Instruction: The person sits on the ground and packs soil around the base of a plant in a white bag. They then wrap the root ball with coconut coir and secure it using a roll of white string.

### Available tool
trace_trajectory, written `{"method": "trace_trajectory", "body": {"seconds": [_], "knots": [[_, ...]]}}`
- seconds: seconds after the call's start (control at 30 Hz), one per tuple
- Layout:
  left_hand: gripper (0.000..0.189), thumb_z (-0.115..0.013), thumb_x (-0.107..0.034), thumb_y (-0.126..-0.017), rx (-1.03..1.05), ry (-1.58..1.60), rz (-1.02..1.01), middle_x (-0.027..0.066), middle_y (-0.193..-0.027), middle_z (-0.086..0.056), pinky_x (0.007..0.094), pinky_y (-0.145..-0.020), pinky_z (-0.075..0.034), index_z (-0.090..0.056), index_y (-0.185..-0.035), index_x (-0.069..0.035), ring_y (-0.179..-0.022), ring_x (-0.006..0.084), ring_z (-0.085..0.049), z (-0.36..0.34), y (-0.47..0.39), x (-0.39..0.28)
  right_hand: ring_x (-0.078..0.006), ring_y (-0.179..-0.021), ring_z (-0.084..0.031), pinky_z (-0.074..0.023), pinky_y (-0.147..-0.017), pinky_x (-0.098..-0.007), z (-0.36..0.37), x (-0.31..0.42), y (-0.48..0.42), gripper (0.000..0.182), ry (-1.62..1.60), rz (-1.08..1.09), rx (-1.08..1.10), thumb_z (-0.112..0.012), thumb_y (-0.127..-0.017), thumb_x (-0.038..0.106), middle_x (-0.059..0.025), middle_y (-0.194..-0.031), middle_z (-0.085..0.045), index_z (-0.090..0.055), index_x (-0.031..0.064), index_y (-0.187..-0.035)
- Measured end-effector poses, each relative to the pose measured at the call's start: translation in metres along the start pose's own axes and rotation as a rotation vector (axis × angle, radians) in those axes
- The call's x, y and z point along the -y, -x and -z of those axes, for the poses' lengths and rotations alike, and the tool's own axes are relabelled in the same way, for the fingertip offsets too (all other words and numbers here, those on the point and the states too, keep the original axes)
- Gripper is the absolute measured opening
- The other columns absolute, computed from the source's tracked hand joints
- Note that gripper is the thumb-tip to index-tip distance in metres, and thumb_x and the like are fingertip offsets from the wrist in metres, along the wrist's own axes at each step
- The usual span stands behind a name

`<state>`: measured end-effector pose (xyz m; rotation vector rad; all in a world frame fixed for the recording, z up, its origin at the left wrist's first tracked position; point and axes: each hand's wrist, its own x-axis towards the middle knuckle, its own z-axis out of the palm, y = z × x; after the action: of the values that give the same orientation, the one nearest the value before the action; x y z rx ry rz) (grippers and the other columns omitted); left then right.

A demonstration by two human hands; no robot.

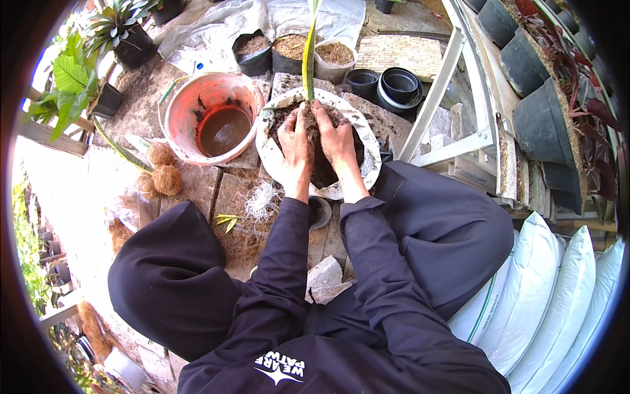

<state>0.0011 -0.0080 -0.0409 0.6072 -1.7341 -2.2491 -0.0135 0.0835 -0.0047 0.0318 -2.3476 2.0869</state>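
Observation:
My left hand (295,143) and my right hand (337,143) meet around a dark clump of soil (312,129). A long green, yellow-edged snake plant leaf (308,64) rises upright from between my fingertips. Both hands are over a white sack (268,160) with a rolled-down rim, partly filled with dark soil (325,175). Dirt coats my fingers, and the leaf's base is hidden by them and the clump. Left of the sack is a reddish bucket (172,120) with muddy water (225,129) inside.
Coir balls (167,180) lie beside another snake plant leaf (120,150). White tangled string (261,201) is before my left knee. Filled planting bags (253,49) and black pots (399,83) stand behind the sack. A metal frame (438,88) and white sacks (524,290) are at right.

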Motion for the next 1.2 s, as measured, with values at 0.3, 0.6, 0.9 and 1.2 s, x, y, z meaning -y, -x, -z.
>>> {"method": "trace_trajectory", "body": {"seconds": [0.3, 0.6, 0.9, 1.2], "knots": [[0.036, -0.053, -0.021, -0.102, -0.012, 0.111, -0.076, 0.0117, -0.111, -0.069, 0.0298, -0.090, -0.047, -0.062, -0.126, 0.004, -0.101, 0.0166, -0.061, -0.007, 0.011, -0.006, -0.0234, -0.092, -0.062, -0.0470, -0.088, -0.0393, 0.005, 0.016, -0.003, 0.092, 0.125, -0.409, -0.074, -0.046, -0.087, 0.081, -0.0171, -0.095, -0.067, -0.068, -0.0028, -0.120], [0.034, -0.057, -0.024, -0.101, -0.045, 0.266, -0.078, 0.0059, -0.091, -0.069, 0.0278, -0.077, -0.046, -0.069, -0.109, 0.007, -0.083, 0.0115, -0.057, -0.015, 0.011, -0.005, -0.0163, -0.081, -0.065, -0.0516, -0.076, -0.0290, 0.013, -0.021, -0.013, 0.068, -0.527, -0.438, 0.038, -0.051, -0.096, 0.064, -0.0077, -0.095, -0.070, -0.070, 0.0002, -0.107], [0.049, -0.040, -0.032, -0.102, 0.157, -0.113, -0.373, 0.0217, -0.105, -0.072, 0.0373, -0.094, -0.047, -0.069, -0.113, 0.006, -0.099, 0.0304, -0.067, 0.001, -0.008, -0.028, -0.0217, -0.091, -0.070, -0.0567, -0.084, -0.0365, 0.012, -0.028, -0.013, 0.046, -1.010, -0.426, 0.113, -0.047, -0.101, 0.045, -0.0077, -0.105, -0.072, -0.066, 0.0046, -0.115], [0.044, -0.045, -0.033, -0.104, -0.013, -0.509, -0.398, 0.0271, -0.106, -0.068, 0.0457, -0.091, -0.049, -0.066, -0.113, 0.004, -0.104, 0.0418, -0.064, -0.034, 0.017, -0.037, -0.0178, -0.096, -0.064, -0.0511, -0.088, -0.0315, 0.005, -0.065, -0.025, 0.038, -0.774, -0.258, -0.092, -0.044, -0.104, 0.034, -0.0081, -0.107, -0.068, -0.063, 0.0031, -0.116]]}}
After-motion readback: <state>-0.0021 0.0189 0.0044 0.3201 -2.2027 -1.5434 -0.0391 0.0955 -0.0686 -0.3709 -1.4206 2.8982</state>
